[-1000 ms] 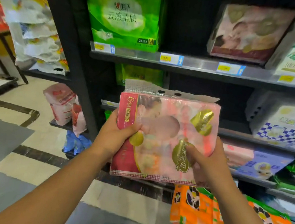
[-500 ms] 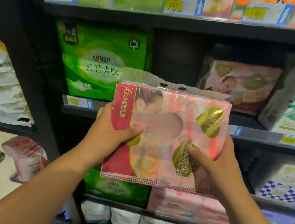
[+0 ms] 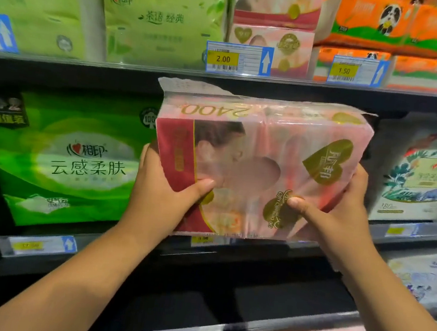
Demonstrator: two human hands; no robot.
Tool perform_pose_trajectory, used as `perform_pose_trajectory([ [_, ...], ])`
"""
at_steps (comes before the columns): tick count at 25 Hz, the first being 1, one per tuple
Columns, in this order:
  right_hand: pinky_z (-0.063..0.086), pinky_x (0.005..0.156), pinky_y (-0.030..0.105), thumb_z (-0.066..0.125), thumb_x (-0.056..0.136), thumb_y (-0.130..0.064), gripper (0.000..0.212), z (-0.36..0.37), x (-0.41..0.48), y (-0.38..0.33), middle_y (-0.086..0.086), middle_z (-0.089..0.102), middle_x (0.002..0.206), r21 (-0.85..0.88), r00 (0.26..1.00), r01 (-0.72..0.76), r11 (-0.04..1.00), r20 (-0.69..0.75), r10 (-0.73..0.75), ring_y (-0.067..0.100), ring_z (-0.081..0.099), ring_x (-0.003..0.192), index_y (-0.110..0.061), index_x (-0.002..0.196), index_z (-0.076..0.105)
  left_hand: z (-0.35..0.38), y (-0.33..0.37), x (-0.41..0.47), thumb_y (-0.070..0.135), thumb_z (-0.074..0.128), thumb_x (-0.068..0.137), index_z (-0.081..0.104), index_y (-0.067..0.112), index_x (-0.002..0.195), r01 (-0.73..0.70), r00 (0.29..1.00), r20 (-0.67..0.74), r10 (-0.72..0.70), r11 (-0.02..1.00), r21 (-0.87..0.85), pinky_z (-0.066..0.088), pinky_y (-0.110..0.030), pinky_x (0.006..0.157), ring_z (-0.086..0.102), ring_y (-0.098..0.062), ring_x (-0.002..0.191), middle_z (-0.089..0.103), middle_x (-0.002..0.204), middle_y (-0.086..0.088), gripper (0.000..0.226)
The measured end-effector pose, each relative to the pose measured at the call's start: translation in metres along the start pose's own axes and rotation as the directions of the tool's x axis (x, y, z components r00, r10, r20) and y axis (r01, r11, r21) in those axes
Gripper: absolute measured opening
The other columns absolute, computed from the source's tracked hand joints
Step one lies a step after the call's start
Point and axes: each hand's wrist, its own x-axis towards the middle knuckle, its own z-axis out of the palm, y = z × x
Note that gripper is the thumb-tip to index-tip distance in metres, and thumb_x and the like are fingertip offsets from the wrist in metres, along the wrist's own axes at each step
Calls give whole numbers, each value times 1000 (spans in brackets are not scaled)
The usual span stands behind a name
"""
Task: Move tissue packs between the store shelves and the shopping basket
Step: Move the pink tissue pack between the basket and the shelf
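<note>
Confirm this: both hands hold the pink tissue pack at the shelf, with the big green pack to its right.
Not right: the green pack is to the left of the pink pack, as the head view shows. The left hand and right hand hold it.

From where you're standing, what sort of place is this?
Most likely a shop's tissue aisle. Shelves hold wrapped packs, like the big green pack and the orange packs above; a yellow price tag reading 2.00 sits on one's front edge. The left hand and right hand grip a pink tissue pack.
</note>
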Motion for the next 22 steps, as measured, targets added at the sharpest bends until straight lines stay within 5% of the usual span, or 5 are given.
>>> perform_pose_trajectory([
  [5,37,72,-4,86,69,-11,96,21,31,28,-17,47,109,-167,999,-27,986,-33,22,-5,51,92,-16,139,20,24,-26,17,31,85,67,43,9,111,39,993,-116,-29,996,84,44,-34,88,56,-23,104,56,112,-7,65],
  [12,50,89,37,88,66,-16,80,45,75,80,-3,57,111,-184,992,-121,975,14,126,18,57,104,-22,120,30,57,-54,37,27,80,75,20,-4,145,-6,992,-120,43,957,288,23,-32,114,31,-30,136,33,146,-18,97],
  [18,50,74,38,90,64,-23,68,57,100,110,0,58,95,-276,987,-135,952,52,155,26,61,91,-16,99,32,86,-66,54,25,77,79,5,-8,146,57,994,-107,-17,922,384,31,-49,110,29,-44,134,29,144,-29,103],
  [20,52,74,44,90,62,-30,70,60,105,115,10,58,104,-323,989,-114,940,49,136,31,61,92,-17,96,31,92,-65,55,32,79,77,-11,-6,147,59,997,-68,-31,888,456,23,-47,116,14,-47,142,9,152,-34,120],
  [22,52,74,45,89,63,-35,71,59,105,117,12,57,106,-364,989,-85,928,82,123,32,60,92,-19,95,29,91,-69,49,35,81,73,-26,21,145,11,1000,-20,0,837,547,28,-50,111,15,-53,140,-1,152,-37,130],
])
